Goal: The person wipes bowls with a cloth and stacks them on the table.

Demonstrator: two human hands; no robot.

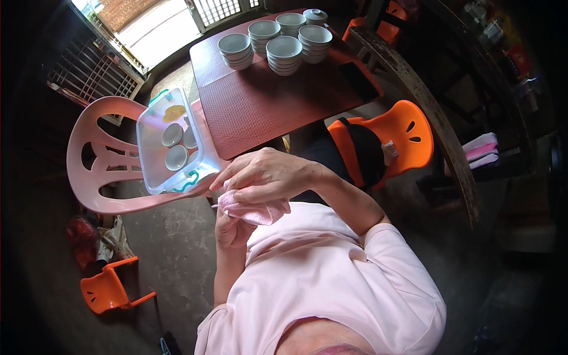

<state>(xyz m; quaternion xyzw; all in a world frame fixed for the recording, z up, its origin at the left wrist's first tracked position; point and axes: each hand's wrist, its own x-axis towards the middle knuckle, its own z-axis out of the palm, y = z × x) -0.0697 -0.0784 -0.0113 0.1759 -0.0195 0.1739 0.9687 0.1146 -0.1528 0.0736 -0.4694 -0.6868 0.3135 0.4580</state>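
Note:
A crumpled pink cloth (pixel 257 211) is held between both hands in front of the chest. My right hand (pixel 277 173) lies over it from above, palm down, fingers curled and thumb pressed on the fabric. Below, my left hand (pixel 235 228) grips the cloth from underneath; its fingers are mostly covered. Whether anything is wrapped inside cannot be told. Just left of the hands, a clear plastic box (pixel 148 155) with green handles holds several small bowls (pixel 176 157) and something yellow. Several stacks of white bowls (pixel 284 49) stand on the red table (pixel 257 111).
The box rests on a pink plastic chair (pixel 77 155). A lidded white bowl (pixel 316 17) and a flat dark object (pixel 358 82) are on the table. An orange chair (pixel 412 133) with a black bag stands right; a small orange chair (pixel 104 290) is lower left.

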